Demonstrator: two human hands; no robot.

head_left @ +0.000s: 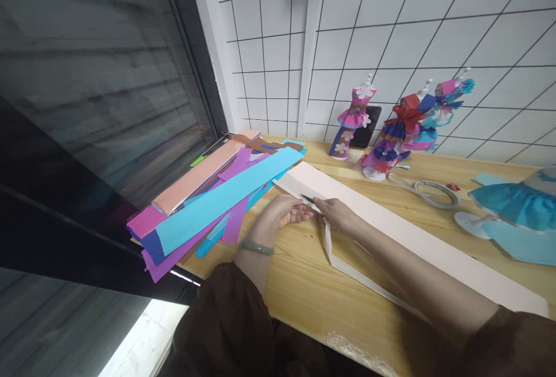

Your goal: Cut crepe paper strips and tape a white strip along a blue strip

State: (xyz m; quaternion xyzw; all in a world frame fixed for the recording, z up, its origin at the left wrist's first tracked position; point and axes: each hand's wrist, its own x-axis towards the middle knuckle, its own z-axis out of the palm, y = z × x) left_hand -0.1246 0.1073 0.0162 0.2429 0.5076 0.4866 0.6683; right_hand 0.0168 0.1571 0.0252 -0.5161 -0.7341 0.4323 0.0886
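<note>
From where I stand, the long pale pink paper [391,226] lies flat on the wooden table [299,284], its long axis slanting from a far left end, beside the coloured papers, to a near right end past the person's right forearm. A narrow pale strip [362,277] bends down from under the right hand [336,215] and runs along the sheet's near side. That hand is closed round a cutting tool [307,198], mostly hidden, its dark point aimed left over the paper's near edge. The left hand [293,210], fingers half curled, sits right at that edge; I can't tell whether it pinches the paper.

Farther left, a light blue sheet [230,197] tops a heap of coloured papers [237,220]. Toward the tiled wall [269,52] stand small paper-dressed figures [354,116], a tape roll [436,193] and, rightmost, a turquoise skirt [516,200] on a white stand [471,225].
</note>
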